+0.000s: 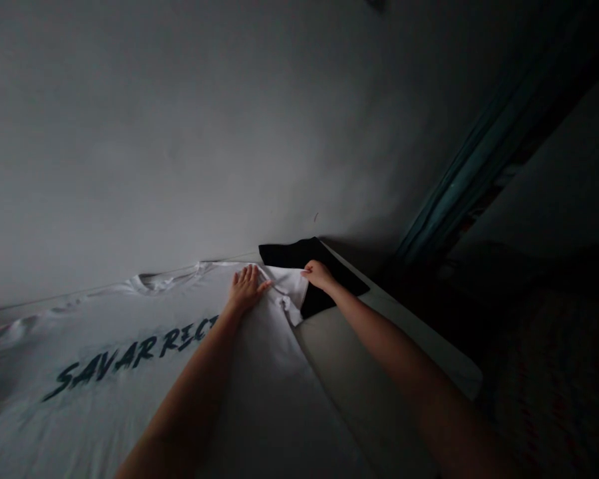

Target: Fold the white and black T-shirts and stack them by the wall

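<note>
A white T-shirt (144,399) with dark brush-style lettering across the chest lies spread out, its neckline toward the wall. My left hand (247,287) rests flat on the shoulder area, fingers spread and palm down on the cloth. At the end of the sleeve (292,283), my right hand (317,273) pinches the upper corner of the hem between thumb and fingers. The sleeve is partly creased near its lower edge. Beneath and beyond it lies a folded black cloth (337,269).
The shirt and black cloth lie on a pale table (399,319) with a rounded corner at the right. A grey wall (180,133) rises directly behind it. To the right hangs a teal curtain (459,179); patterned fabric (554,379) shows dimly below.
</note>
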{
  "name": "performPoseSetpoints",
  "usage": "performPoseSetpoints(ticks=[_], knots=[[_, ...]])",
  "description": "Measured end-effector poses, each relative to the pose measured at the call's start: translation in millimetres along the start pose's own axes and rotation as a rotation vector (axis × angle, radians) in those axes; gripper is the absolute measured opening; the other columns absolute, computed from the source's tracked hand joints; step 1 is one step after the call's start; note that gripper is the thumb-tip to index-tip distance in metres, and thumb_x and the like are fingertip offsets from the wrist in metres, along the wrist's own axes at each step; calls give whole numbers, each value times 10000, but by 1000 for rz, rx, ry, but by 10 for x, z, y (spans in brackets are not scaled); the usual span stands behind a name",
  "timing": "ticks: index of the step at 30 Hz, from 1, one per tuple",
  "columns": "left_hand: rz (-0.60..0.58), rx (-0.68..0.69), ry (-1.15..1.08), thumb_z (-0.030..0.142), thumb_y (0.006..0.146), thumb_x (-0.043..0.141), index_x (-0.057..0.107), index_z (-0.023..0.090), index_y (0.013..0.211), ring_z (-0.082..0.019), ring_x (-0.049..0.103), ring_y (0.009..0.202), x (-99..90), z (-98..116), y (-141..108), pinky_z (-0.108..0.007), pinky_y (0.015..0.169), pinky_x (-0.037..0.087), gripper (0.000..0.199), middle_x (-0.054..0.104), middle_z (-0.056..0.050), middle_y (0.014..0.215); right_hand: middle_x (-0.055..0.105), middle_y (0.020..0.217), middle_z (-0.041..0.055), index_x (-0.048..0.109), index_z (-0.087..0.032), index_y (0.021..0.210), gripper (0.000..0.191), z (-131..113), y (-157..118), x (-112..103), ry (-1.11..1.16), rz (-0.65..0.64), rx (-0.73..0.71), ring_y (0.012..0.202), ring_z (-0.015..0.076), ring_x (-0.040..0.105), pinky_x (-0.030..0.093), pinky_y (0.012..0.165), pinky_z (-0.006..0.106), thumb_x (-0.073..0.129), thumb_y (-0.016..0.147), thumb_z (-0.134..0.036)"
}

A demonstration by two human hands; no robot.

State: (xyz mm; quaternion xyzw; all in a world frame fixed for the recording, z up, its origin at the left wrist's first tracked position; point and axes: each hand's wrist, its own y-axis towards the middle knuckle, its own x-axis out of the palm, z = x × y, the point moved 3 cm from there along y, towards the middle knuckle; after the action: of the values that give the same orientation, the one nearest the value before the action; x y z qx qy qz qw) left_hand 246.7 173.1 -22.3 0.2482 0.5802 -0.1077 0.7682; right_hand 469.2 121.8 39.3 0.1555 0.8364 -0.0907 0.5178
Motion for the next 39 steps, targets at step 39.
performPoseSetpoints(ticks=[39], knots=[[-146, -22, -5, 452, 1005, 383, 373, 223, 1528, -286, 249, 1498, -442, -554, -654, -513, 1218, 190, 571, 314, -91, 1617, 232, 1646, 76, 264, -227, 1583, 627, -335, -536, 830, -554, -8, -155, 1511, 234, 205, 165, 1216, 444, 259, 1018, -499]])
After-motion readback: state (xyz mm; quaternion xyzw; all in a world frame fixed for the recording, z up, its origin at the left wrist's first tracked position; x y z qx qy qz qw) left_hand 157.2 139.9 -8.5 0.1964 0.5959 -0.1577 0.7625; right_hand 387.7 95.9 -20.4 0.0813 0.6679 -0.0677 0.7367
